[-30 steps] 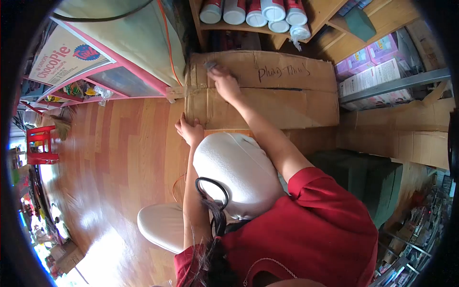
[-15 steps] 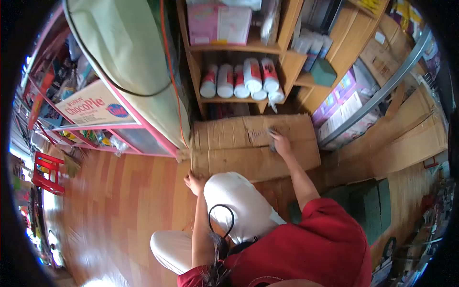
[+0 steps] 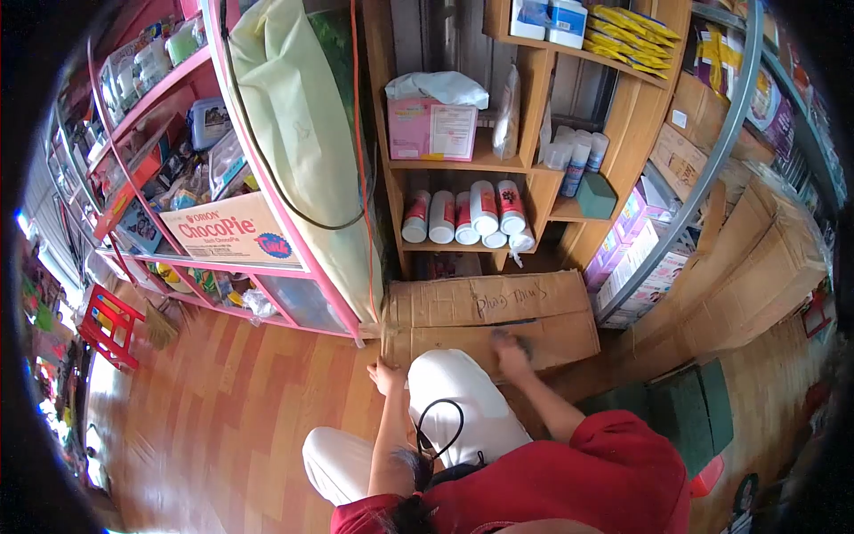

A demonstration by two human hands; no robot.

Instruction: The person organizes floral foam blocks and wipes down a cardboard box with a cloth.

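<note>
Wiping looks like the work in hand. The right hand (image 3: 511, 347) lies on the front of the cardboard box (image 3: 463, 307), which sits on the floor under the wooden shelf (image 3: 480, 165). The left hand (image 3: 387, 376) rests by the box's left corner, fingers close together. Reaching the far top would need a lean forward. The right hand is blurry, so I cannot tell how its fingers are.

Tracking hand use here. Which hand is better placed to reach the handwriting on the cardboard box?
Right, probably. The right hand rests on the cardboard box top, near the handwriting; the left hand sits at the box's left edge, farther away.
</note>
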